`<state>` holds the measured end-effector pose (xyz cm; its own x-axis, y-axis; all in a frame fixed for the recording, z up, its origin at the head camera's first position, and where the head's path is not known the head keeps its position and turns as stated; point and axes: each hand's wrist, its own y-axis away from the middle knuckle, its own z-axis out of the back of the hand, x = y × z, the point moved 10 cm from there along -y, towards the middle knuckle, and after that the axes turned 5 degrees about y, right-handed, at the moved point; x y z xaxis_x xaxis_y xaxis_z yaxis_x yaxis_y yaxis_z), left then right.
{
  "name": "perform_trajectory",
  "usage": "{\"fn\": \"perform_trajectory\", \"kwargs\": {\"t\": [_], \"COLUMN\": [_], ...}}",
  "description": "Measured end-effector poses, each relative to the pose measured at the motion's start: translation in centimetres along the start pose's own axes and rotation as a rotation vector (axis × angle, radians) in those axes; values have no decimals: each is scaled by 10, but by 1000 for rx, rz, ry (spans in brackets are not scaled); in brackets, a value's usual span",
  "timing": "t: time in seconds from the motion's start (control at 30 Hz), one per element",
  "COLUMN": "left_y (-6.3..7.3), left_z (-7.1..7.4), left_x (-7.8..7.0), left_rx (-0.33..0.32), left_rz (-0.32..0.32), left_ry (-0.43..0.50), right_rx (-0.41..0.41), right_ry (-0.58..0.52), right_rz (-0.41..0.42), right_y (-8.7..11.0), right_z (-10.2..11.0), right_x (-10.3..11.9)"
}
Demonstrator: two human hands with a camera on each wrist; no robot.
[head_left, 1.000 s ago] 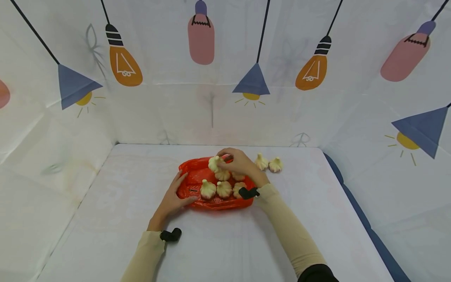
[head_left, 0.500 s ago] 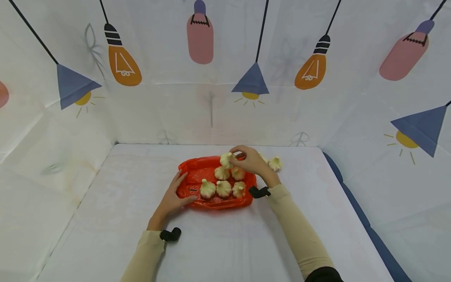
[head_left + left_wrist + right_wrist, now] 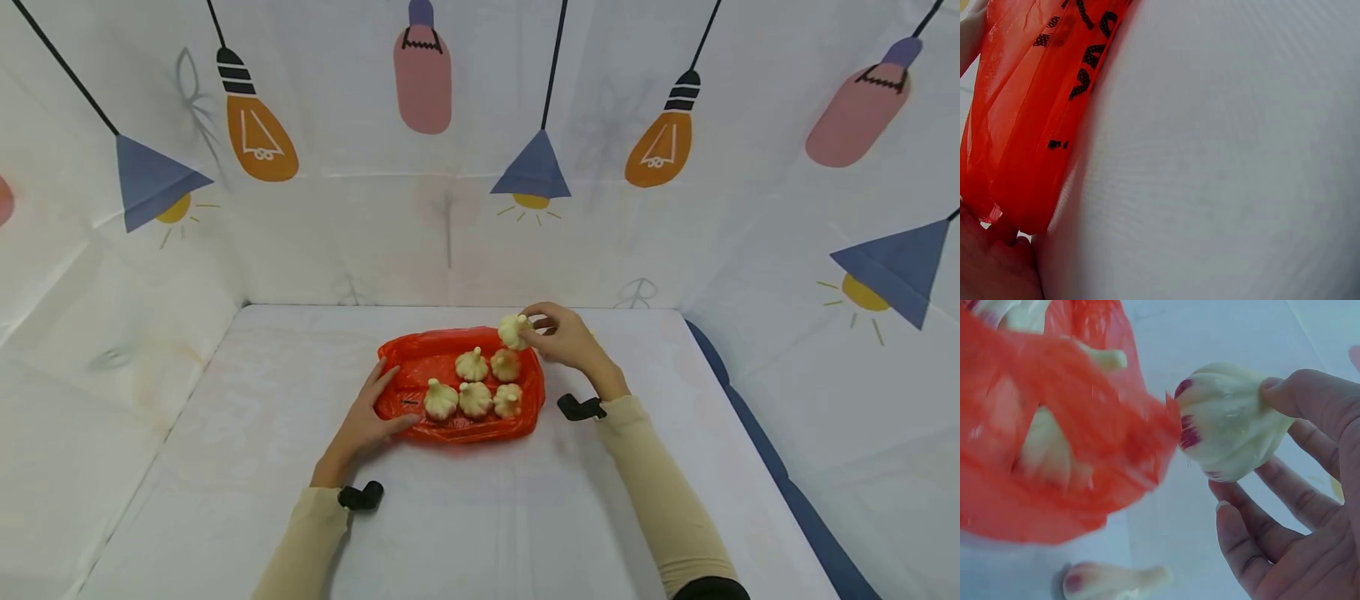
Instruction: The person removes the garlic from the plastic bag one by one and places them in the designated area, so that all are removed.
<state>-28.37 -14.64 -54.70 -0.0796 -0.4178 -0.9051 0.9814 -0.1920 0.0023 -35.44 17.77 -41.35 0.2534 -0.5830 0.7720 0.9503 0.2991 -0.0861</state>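
My right hand [image 3: 566, 335] pinches a garlic bulb [image 3: 513, 332] between thumb and fingers, held up at the far right corner of a shallow red plastic-lined tray [image 3: 411, 354]. In the right wrist view the held garlic bulb [image 3: 1229, 422] shows purple streaks at its base, and the thumb presses near its stem. Inside the tray lie several other garlic bulbs [image 3: 474, 400], mostly toward its right half. My left hand [image 3: 363, 423] rests spread along the tray's left side, thumb at the front edge. Close up, the left wrist view shows the red plastic [image 3: 1029, 125] with black print.
Another garlic bulb [image 3: 1116, 581] lies on the white table below the tray's edge in the right wrist view. White cloth walls [image 3: 337, 242] printed with lamps and light bulbs enclose the table [image 3: 450, 517] at the back and sides.
My right hand has moved right and slightly up with the garlic bulb, from over the tray's middle to its far right corner. The left hand stays in place.
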Motion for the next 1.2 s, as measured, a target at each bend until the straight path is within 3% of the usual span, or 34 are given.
{"fn": "perform_trajectory", "kwargs": {"t": [0.27, 0.7, 1.2], "left_y": [-4, -8, -7], "left_z": [5, 3, 4], "left_x": [-7, -3, 4], "left_rx": [-8, -3, -24], "left_rz": [-37, -67, -39], "left_ry": [-46, -58, -63], "right_rx": [-52, -169, -313], "right_ry": [60, 85, 99], "right_rz": [-26, -41, -100], "right_y": [12, 26, 49], "right_z": [23, 66, 99], "right_x": [-16, -46, -94]}}
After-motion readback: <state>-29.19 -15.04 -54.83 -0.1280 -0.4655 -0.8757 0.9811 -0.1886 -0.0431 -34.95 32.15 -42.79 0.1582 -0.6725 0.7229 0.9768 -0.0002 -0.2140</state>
